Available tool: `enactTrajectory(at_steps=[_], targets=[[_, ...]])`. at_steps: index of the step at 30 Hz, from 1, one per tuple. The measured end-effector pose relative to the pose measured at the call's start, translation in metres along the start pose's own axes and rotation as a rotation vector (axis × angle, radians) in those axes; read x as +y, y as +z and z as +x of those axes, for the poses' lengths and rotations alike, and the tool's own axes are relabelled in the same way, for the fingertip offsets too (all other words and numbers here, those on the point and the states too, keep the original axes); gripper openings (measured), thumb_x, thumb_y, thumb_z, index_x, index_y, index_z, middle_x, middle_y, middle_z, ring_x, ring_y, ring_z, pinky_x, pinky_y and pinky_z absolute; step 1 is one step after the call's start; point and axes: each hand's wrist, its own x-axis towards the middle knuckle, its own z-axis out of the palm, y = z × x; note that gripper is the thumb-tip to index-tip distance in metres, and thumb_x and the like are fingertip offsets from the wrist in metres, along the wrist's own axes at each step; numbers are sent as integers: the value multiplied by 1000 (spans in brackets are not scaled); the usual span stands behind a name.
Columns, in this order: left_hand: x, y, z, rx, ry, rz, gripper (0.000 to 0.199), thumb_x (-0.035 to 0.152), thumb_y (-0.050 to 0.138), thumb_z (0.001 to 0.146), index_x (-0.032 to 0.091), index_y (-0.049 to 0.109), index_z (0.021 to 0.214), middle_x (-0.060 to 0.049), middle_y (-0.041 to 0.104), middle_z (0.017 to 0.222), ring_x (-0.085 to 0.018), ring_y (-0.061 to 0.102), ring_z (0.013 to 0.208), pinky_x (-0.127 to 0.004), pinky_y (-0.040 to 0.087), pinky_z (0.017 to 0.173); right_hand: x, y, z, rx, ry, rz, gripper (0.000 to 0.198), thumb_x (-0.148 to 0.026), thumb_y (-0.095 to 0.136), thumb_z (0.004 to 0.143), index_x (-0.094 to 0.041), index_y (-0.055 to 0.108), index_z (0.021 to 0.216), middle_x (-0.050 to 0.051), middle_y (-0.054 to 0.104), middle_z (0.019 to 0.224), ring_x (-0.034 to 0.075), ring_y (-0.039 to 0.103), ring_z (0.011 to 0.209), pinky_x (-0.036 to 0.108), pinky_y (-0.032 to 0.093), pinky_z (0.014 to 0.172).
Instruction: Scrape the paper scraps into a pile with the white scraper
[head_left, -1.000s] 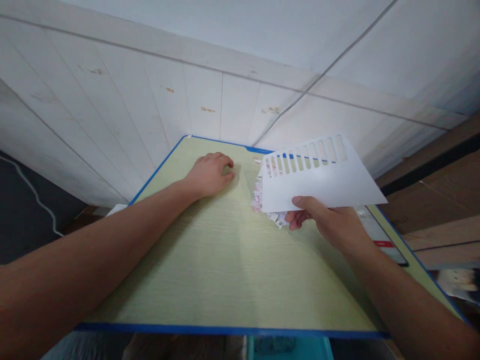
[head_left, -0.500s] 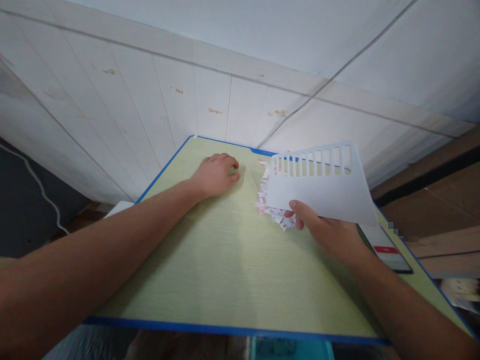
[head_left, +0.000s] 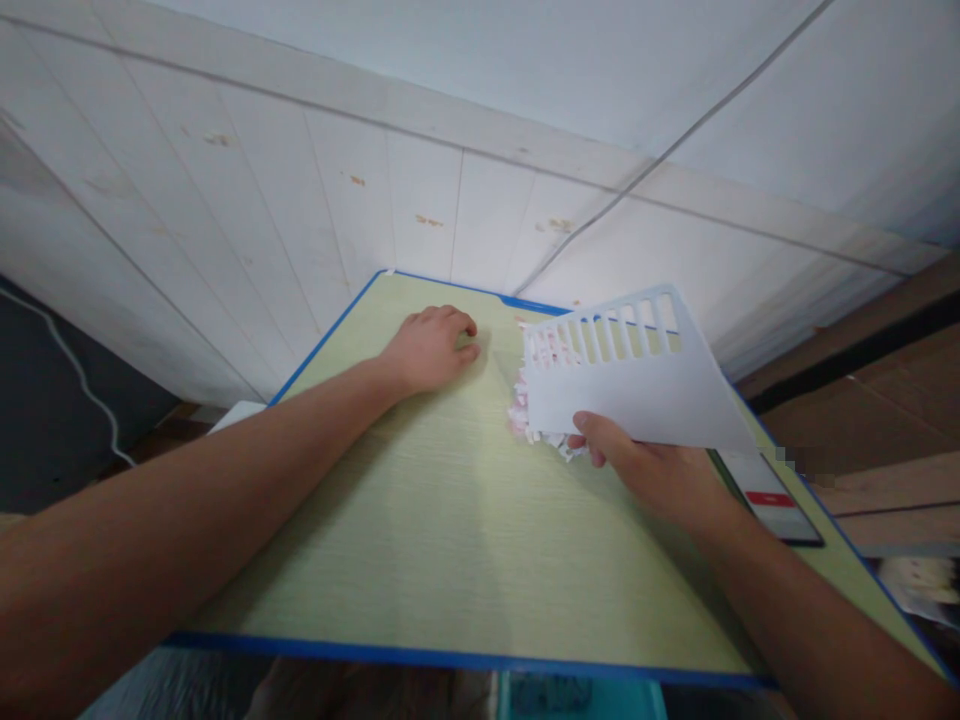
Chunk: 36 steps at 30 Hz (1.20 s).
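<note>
My right hand (head_left: 611,445) holds a white panel (head_left: 607,398) by its near edge, thumb on top and fingertips underneath. A row of slots runs along the panel's far side, and its right end reaches back over my wrist. Under and beside its left end lies a heap of paper shreds (head_left: 519,412), white and pinkish, partly hidden by the panel; some show through the slots. To the left, my left hand (head_left: 435,350) rests on the table with loosely curved fingers, thumb apart from the forefinger. Nothing shows in it.
The pale green table (head_left: 420,540) has a blue edge and stands against a white plank wall (head_left: 420,190). At the right lies a dark-edged flat item (head_left: 780,515) with a red mark. A turquoise container (head_left: 585,697) is below the front edge. A cable (head_left: 637,180) runs down the wall.
The white panel has shifted left and tilted a little, so more shreds show through its slots. My right hand moved slightly with it. My left hand has stayed in place.
</note>
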Motion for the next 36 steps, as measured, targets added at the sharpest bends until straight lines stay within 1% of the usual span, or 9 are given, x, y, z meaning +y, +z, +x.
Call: enactTrajectory(at_steps=[3, 7, 12, 17, 21, 24, 29, 33, 36], targets=[[2, -1, -1, -2, -3, 5, 50, 43, 59, 115, 21, 86, 151, -18, 82, 169, -40, 74, 161, -58, 56, 142, -1, 0, -2, -1, -5, -15, 48, -69, 74, 92, -39, 61, 57, 8, 87, 81, 42, 87, 96, 61, 67, 122], [3, -3, -2, 1, 0, 22, 49, 43, 60, 115, 21, 86, 151, -18, 83, 167, -40, 75, 159, -58, 56, 141, 3, 1, -1, -31, -3, -39, 45, -66, 76, 96, -40, 67, 60, 8, 84, 76, 43, 87, 95, 60, 69, 118], [3, -5, -3, -16, 24, 57, 51, 44, 57, 117, 22, 86, 153, -17, 83, 167, -41, 75, 160, -59, 55, 141, 8, 0, -2, 37, -4, -18, 51, -68, 76, 98, -38, 59, 58, 8, 88, 83, 41, 87, 99, 60, 66, 122], [5, -6, -4, -31, 32, 74, 52, 43, 55, 118, 22, 84, 156, -17, 84, 166, -40, 75, 161, -58, 54, 141, 3, 0, -5, -71, -51, -42, 42, -66, 73, 96, -37, 72, 65, 7, 81, 76, 41, 87, 100, 60, 66, 121], [6, -6, -4, -31, 22, 67, 52, 43, 56, 118, 22, 84, 156, -17, 83, 168, -39, 74, 163, -56, 54, 141, -4, 0, -6, -86, -21, -54, 43, -66, 72, 95, -37, 68, 64, 7, 79, 75, 42, 87, 100, 62, 67, 123], [6, -5, -4, -23, 24, 61, 51, 42, 57, 117, 22, 84, 156, -18, 83, 168, -39, 74, 162, -57, 54, 140, -7, 0, -9, -131, -26, -57, 41, -67, 73, 96, -37, 74, 68, 6, 76, 72, 43, 88, 101, 63, 67, 125], [7, -5, -3, -25, 33, 61, 50, 43, 56, 118, 24, 84, 155, -16, 84, 166, -39, 74, 159, -55, 55, 137, 6, 4, -19, -181, -69, -78, 43, -71, 75, 100, -37, 83, 76, 7, 81, 73, 43, 88, 97, 66, 66, 128], [10, -6, -3, -36, 23, 90, 51, 42, 56, 118, 25, 84, 156, -14, 82, 168, -37, 73, 160, -52, 55, 137, 24, 13, -31, -189, -156, -109, 51, -75, 78, 106, -37, 83, 73, 9, 89, 82, 42, 89, 89, 65, 72, 121], [12, -6, -2, -42, 14, 98, 52, 43, 56, 119, 25, 83, 159, -14, 81, 170, -36, 71, 161, -50, 55, 137, 27, 16, -42, -194, -248, -168, 41, -67, 80, 110, -38, 91, 84, 6, 86, 73, 40, 89, 82, 59, 78, 110]])
